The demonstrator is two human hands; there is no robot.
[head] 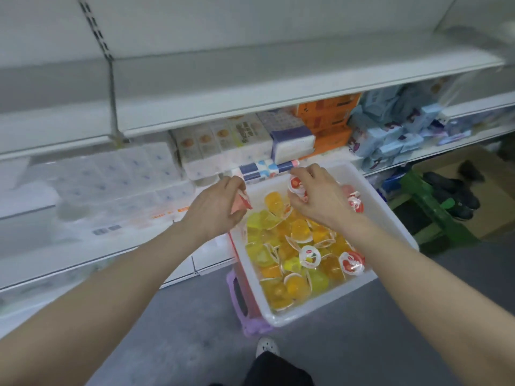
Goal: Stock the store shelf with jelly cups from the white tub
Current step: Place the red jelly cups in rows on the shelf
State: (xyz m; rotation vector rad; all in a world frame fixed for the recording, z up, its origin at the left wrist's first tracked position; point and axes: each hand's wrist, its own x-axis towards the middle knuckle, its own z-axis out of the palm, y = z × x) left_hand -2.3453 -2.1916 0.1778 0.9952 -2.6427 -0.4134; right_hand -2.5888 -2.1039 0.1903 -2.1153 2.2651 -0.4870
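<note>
A white tub point(395, 227) stands on a purple stool, filled with several yellow, orange and red jelly cups point(299, 232). My left hand point(214, 210) hovers over the tub's left rim and grips a pink-red jelly cup point(241, 203). My right hand point(317, 197) is over the tub's far end, its fingers curled round red-lidded jelly cups point(296, 185). A bare white shelf point(250, 87) runs across above the tub.
Tissue packs point(111, 179) and boxed goods point(223, 137) fill the lower shelf behind the tub. Blue packets point(395, 126) lie to the right. A green stool point(426, 207) and a cardboard box with dark shoes point(457, 190) stand on the grey floor at right. My shoe point(267, 346) is below the tub.
</note>
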